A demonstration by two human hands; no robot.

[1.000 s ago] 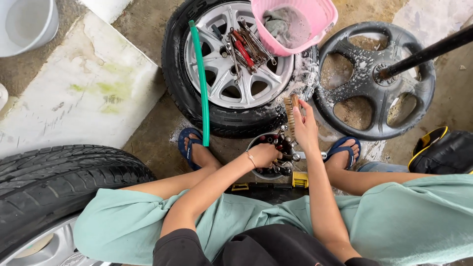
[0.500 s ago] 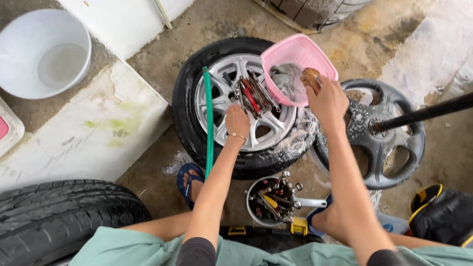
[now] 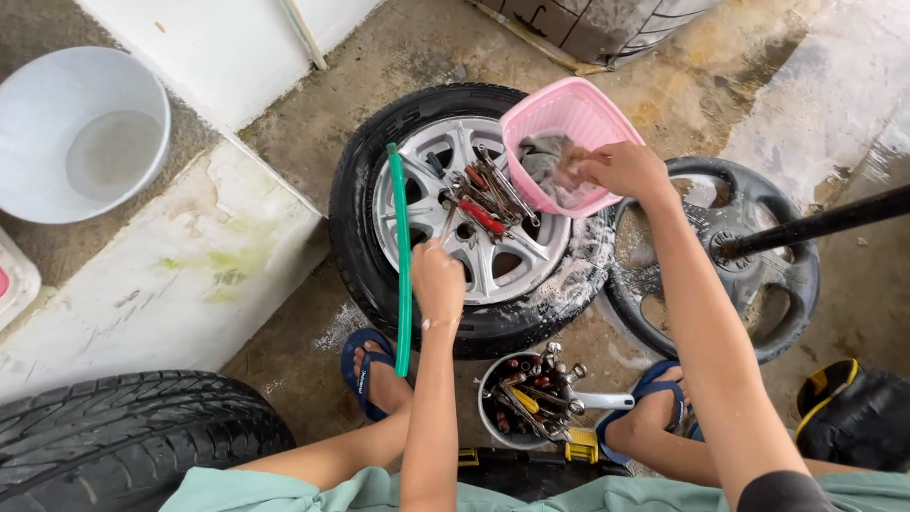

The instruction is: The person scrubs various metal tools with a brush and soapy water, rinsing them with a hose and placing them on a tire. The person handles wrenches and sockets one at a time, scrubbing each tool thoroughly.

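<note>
My right hand [image 3: 621,169] reaches into a pink plastic basket [image 3: 569,116] that rests on a car wheel [image 3: 474,218] lying flat; the fingers dip into soapy water and a grey cloth [image 3: 545,156] inside. My left hand [image 3: 438,275] hovers over the wheel's silver rim, fingers curled, just below a pile of wrenches and tools [image 3: 479,194] lying on the spokes. Whether it holds a tool is not clear. A green hose [image 3: 402,256] lies across the rim's left side.
A dark bare rim [image 3: 749,256] with a black bar [image 3: 825,223] through it lies at right. A can of tools [image 3: 531,398] stands between my sandalled feet. There is a white bucket [image 3: 81,133] at far left, a tyre [image 3: 123,427] at lower left and a black bag [image 3: 858,417] at lower right.
My right hand rose from the tool can near my feet into the pink basket. My left hand went up to the rim, then drew back toward me. The view shifted.
</note>
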